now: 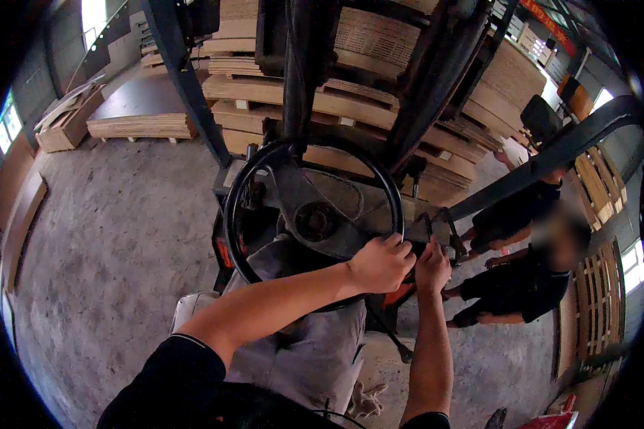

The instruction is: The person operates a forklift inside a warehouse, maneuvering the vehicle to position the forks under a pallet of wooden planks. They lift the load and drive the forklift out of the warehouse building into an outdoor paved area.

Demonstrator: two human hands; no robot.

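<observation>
When taking clock positions from the centre of the forklift steering wheel (315, 221), mounted ahead of the driver's lap, found left hand (383, 263) at four o'clock, fingers curled round the rim. Found right hand (433, 269) just beside, between three and four, fingers folded at a black control lever (428, 223); cannot tell whether wrapped fully round it. Noted left forearm (286, 292) across the lower wheel: could restrict further turning or, through crowding, knock the right hand and jog the lever. Observed standing co-workers (529, 289) around three o'clock, near the machine; could be struck if swung that way without checking. Noted stacked boards (376, 39) at twelve to one, beyond the forklift mast (304, 79); could be shifted or toppled, in this judgement, by a forward lurch or mistimed lever input.
</observation>
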